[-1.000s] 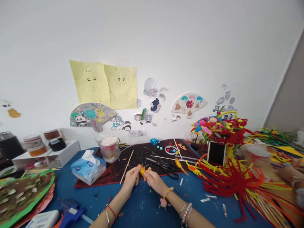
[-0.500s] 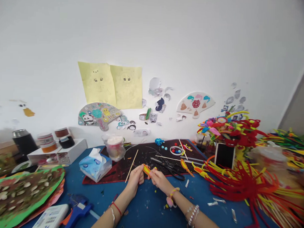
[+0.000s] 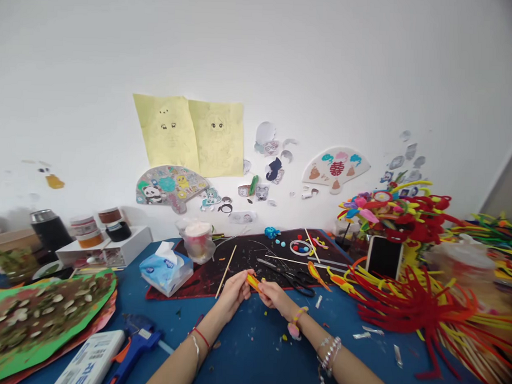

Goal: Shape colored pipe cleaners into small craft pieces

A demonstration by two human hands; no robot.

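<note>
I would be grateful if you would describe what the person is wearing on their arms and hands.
The left hand is bare, with a thin red cord and a silver bangle on that arm. The right hand is also bare; its wrist has a yellow band with a pink charm, and stacked silver bracelets sit farther up the arm. No sleeves show.
</note>
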